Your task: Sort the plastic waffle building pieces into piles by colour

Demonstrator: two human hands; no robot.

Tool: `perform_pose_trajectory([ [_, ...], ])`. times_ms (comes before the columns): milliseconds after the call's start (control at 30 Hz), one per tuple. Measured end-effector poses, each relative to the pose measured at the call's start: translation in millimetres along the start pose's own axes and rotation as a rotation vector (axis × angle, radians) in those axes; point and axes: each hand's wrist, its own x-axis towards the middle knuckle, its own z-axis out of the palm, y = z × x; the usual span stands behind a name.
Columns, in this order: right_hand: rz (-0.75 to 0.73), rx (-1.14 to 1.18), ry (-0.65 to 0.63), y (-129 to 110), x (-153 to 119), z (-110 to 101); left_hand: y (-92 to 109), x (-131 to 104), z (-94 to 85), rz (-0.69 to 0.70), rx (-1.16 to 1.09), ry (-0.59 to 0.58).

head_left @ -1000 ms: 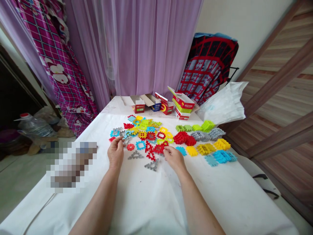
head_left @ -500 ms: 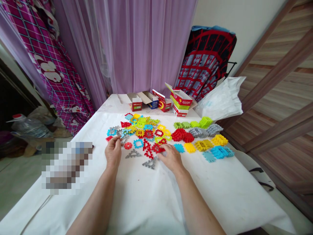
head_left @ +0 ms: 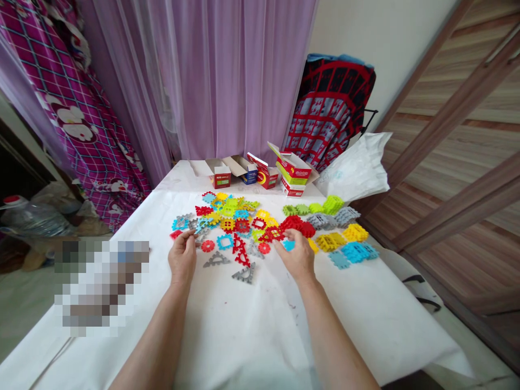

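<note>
My right hand [head_left: 298, 254] is closed on a red square window-shaped building piece [head_left: 273, 233], lifted at the right side of the mixed heap. My left hand [head_left: 182, 257] rests at the heap's left edge, thumb and fingers pinched together; whatever lies between them is hidden. Beside the left fingertips are a small red piece [head_left: 175, 234] and a red round piece [head_left: 208, 246]. Between the hands lie a blue square frame [head_left: 225, 242], red triangular pieces [head_left: 241, 254] and grey triangles [head_left: 244, 273]. Another red round piece [head_left: 264, 248] sits below the held window piece.
Pieces sorted by colour stand at the right: green [head_left: 333, 205], red [head_left: 298, 224], grey [head_left: 346, 216], yellow [head_left: 355, 233] and blue [head_left: 359, 251]. Opened small boxes [head_left: 221, 177] line the back, beside a white plastic bag [head_left: 355, 168]. A blurred-out patch [head_left: 103, 284] covers something at left.
My right hand has picked up the red window piece from the heap and moved right with it, uncovering a red round piece. My left hand stays about where it was. The view has shifted slightly.
</note>
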Motion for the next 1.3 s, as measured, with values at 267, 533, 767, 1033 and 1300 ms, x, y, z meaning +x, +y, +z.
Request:
perform_pose_trajectory([
  [267,0.147,-0.120,0.083,48,60,-24,2,0,0.0,-0.016,0.003,-0.003],
  [533,0.112,-0.167,0.013,63,61,-12,6,-1,0.5,-0.018,0.023,0.000],
  [767,0.107,-0.206,0.008,63,61,-6,3,1,0.0,0.001,0.054,-0.007],
  [1033,-0.016,-0.223,0.072,56,56,-9,0,2,0.7,0.009,0.041,-0.006],
  [1300,-0.213,-0.210,-0.300,-20,42,32,-2,3,1.8,-0.013,0.019,-0.003],
])
